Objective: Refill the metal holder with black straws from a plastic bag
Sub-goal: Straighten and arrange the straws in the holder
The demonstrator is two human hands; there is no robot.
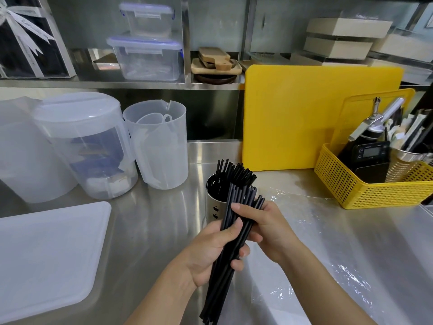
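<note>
Head view: gripped a bundle of black straws (230, 249) in both hands, left hand (212, 250) wrapped round the middle, right hand (267, 231) closed on it at 2 o'clock. Stood behind, at 12 o'clock and touching the bundle's tips: metal holder (214, 202), partly filled. Lay at 4 o'clock, on the steel counter (150, 219): clear plastic bag (328, 266).

Straws (228, 249): black. Holder (215, 207): silver metal. Cutting board (304, 118): yellow. Basket (375, 191): yellow, perforated grid. Table (152, 219): brushed steel.
</note>
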